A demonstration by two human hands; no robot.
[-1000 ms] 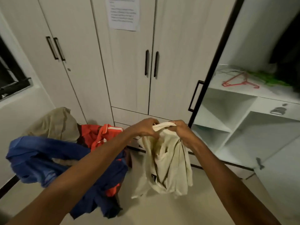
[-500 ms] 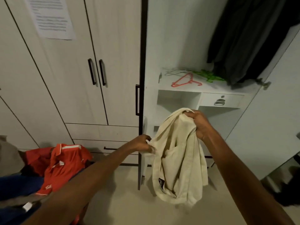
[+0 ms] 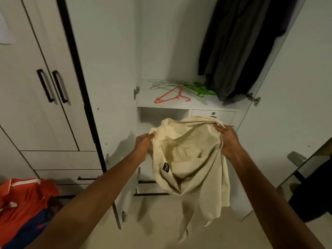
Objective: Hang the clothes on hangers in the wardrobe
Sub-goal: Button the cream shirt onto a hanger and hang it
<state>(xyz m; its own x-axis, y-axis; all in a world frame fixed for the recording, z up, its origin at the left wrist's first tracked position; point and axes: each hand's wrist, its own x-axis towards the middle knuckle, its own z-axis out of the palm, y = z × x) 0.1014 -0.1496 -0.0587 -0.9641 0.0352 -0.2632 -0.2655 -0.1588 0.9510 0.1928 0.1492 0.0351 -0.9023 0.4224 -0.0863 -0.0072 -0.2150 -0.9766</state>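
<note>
Both hands grip the cream shirt (image 3: 188, 159) by its top edge: left hand (image 3: 143, 146) pinching one side, right hand (image 3: 227, 141) clenched on the other. Keep the collar spread between the fingers so a hanger can enter. Beyond the fingers, the shelf (image 3: 206, 103) holds an orange hanger (image 3: 170, 96); dark clothes (image 3: 237, 42) hang above it.
</note>
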